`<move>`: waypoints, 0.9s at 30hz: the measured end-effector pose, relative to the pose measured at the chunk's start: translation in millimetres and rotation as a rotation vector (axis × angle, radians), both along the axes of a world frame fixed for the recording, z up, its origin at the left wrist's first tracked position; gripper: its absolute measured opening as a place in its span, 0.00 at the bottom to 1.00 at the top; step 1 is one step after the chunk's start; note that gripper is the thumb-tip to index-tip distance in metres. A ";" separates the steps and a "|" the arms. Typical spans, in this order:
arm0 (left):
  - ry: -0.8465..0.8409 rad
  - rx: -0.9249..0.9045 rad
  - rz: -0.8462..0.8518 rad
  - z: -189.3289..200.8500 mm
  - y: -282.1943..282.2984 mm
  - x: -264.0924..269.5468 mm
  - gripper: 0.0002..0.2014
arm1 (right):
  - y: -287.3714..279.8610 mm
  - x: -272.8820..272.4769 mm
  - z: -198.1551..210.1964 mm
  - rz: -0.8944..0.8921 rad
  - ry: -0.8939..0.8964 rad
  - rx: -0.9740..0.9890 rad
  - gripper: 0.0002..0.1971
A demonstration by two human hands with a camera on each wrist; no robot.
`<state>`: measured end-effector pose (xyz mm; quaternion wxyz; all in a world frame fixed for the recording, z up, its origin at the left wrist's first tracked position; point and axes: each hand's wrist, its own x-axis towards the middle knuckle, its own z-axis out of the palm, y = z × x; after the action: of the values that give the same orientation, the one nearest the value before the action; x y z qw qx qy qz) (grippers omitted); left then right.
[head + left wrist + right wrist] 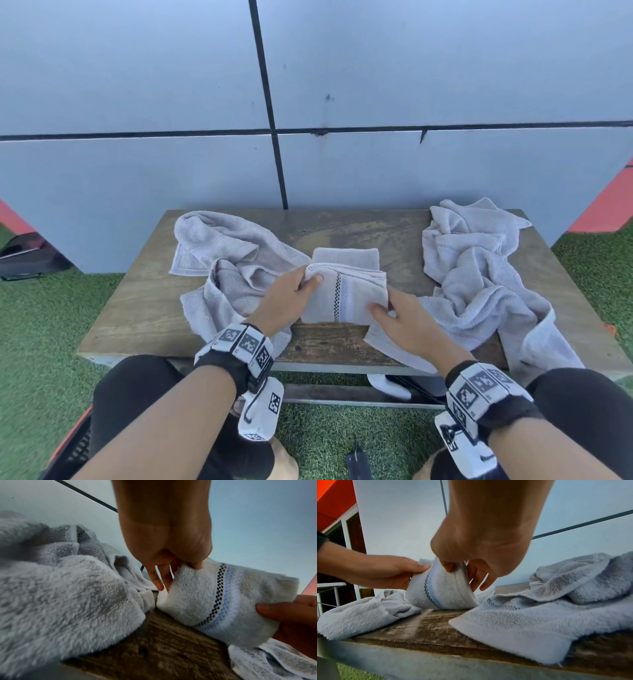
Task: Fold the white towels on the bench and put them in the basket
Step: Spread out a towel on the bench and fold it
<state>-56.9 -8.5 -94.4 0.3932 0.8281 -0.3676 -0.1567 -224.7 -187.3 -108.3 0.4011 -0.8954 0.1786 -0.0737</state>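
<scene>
- Step in hand, as I read it: the final fold of one towel. The folded towel (346,291) sits mid-desk, its near half lifted off the wood.
- My left hand (286,298) pinches the towel's far-left corner, thumb on top and fingers curled beneath (the left wrist view confirms the pinch).
- My right hand (407,323) clamps the near-right edge, thumb on the upper face and fingers tucked behind the layers.
- The checkered stripe (216,596) runs across the raised face, so the layers look aligned.
- A second folded piece (346,255) lies flat just behind the held towel; I cannot tell whether it belongs to the same towel.
- Still to fold: one crumpled towel (226,267) on the left and another heap (479,274) on the right, which hangs over the front edge of the desk (137,308).
- Next move, in my judgement: bring both corners over together, press the bundle flat, then carry it off with both hands supporting it.
- The basket is not clearly identifiable; a dark slatted object (73,448) at lower left may be it.
</scene>
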 end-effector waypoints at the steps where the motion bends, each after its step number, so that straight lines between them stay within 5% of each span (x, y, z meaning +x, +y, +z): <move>1: 0.012 0.040 0.004 -3.0 0.9 -1.4 0.17 | -0.6 -0.3 1.2 0.010 0.009 0.001 0.03; 6: 0.065 0.234 0.063 -24.1 2.2 -2.3 0.20 | -0.2 6.2 -0.7 0.013 0.135 -0.024 0.08; 15: 0.095 0.069 0.236 -19.2 -34.9 12.1 0.14 | -17.1 53.0 -9.4 -0.241 0.063 -0.005 0.17; 27: -0.165 0.274 0.328 -54.6 -62.6 19.6 0.12 | -37.7 81.5 -37.2 -0.378 0.314 0.010 0.16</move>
<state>-37.4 -71.1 -149.0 0.2661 0.9323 -0.2344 -0.0709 -143.1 -224.9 -145.6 0.3518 -0.8447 0.4034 -0.0065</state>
